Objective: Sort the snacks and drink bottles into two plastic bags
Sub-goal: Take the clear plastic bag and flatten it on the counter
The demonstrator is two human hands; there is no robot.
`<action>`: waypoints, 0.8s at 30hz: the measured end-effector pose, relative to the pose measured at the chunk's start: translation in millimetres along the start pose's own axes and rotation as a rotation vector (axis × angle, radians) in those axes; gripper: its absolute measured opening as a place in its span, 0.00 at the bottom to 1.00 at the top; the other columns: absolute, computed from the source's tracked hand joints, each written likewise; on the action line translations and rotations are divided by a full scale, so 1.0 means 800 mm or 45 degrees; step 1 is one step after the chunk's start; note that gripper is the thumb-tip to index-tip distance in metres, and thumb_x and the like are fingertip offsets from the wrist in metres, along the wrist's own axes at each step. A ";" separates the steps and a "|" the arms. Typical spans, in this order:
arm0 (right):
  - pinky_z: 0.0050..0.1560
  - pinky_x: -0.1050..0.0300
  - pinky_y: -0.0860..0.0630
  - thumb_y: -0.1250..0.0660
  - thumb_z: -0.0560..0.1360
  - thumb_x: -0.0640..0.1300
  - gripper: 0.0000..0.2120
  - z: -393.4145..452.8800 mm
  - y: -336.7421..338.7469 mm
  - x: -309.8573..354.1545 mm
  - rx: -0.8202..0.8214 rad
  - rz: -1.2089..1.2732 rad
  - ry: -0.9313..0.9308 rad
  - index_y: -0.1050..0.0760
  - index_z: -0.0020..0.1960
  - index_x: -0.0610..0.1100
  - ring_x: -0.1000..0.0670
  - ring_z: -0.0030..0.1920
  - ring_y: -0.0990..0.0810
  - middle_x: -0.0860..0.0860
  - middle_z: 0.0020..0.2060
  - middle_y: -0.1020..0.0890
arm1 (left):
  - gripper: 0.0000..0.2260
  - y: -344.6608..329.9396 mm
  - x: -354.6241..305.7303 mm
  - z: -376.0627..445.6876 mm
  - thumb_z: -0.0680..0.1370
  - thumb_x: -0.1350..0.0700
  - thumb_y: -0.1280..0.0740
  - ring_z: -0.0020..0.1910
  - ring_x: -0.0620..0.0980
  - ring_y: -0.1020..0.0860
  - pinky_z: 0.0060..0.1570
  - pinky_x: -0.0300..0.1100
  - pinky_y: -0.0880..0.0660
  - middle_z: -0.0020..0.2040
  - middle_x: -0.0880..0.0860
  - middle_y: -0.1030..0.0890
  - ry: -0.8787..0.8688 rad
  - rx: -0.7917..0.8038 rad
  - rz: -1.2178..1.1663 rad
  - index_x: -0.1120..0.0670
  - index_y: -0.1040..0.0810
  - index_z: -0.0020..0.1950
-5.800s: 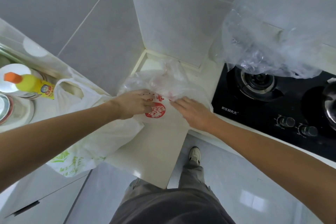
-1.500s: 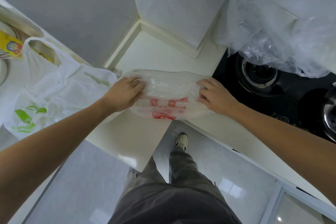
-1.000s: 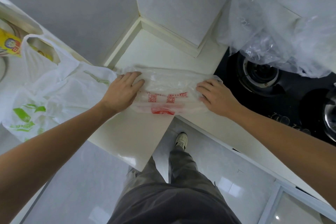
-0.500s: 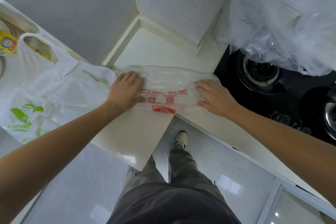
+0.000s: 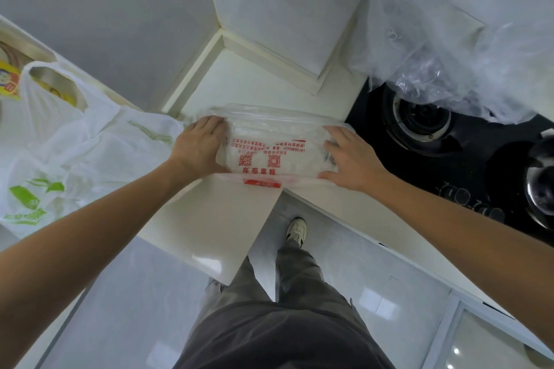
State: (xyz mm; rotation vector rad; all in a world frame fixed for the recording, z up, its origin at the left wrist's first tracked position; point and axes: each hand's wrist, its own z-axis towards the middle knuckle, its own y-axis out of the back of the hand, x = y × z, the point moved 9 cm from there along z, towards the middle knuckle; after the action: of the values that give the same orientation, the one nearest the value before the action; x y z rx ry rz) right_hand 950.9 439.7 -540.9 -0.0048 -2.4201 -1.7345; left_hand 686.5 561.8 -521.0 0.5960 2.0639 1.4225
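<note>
- closest to the camera: grey trousers [image 5: 278, 335] and a white shoe [image 5: 296, 229] on the glossy tiled floor [image 5: 126, 302], standing right at the inner corner of the L-shaped white surface [image 5: 209, 225]
- clear plastic bag with red print [image 5: 271, 150] lies flattened on the surface, right by that front corner, its red band at the very edge
- left hand [image 5: 199, 148] rests on the bag's left end, fingers [image 5: 214, 126] fairly straight and close together, thumb along the near side, so pressing flat rather than grabbing
- right hand [image 5: 352, 159] does the same on the right end, fingers [image 5: 332, 136] spread a bit and laid flat on the plastic
- white bag with green print [image 5: 69, 156] sits crumpled along the left part of the surface, touching the left hand's side, handle loops up
- something yellow [image 5: 9, 82] at the far left edge, mostly cut off, can't tell what
- black gas hob [image 5: 467, 165] on the right part of the surface, just beside the clear bag
- crinkled clear plastic sheet [image 5: 455, 39] hangs over the hob's far side
- grey tiled wall [image 5: 120, 9] behind the far corner
</note>
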 end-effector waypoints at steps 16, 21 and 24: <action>0.78 0.47 0.37 0.21 0.68 0.62 0.51 -0.003 -0.002 -0.001 0.041 0.225 -0.058 0.41 0.81 0.43 0.44 0.77 0.36 0.46 0.78 0.35 | 0.50 -0.004 0.001 0.006 0.58 0.35 0.18 0.70 0.57 0.29 0.69 0.53 0.30 0.70 0.56 0.27 -0.048 0.055 0.022 0.59 0.30 0.72; 0.78 0.45 0.37 0.25 0.70 0.65 0.51 -0.002 -0.010 -0.004 0.055 0.266 -0.073 0.45 0.83 0.46 0.45 0.78 0.38 0.48 0.79 0.37 | 0.51 -0.008 0.005 0.005 0.58 0.33 0.19 0.70 0.57 0.28 0.67 0.55 0.27 0.70 0.55 0.27 -0.075 0.052 0.036 0.58 0.30 0.72; 0.76 0.44 0.35 0.26 0.72 0.64 0.47 -0.003 -0.010 -0.003 0.031 0.253 -0.041 0.42 0.82 0.46 0.45 0.77 0.36 0.48 0.78 0.35 | 0.49 -0.007 0.005 0.004 0.60 0.32 0.20 0.69 0.58 0.28 0.65 0.55 0.26 0.71 0.55 0.27 -0.081 0.054 0.034 0.58 0.30 0.72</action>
State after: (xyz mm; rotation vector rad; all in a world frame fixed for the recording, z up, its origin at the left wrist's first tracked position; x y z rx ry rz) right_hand 952.7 435.2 -548.3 -0.2629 -2.3702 -1.6297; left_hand 685.3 564.4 -528.2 0.6796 2.0474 1.3603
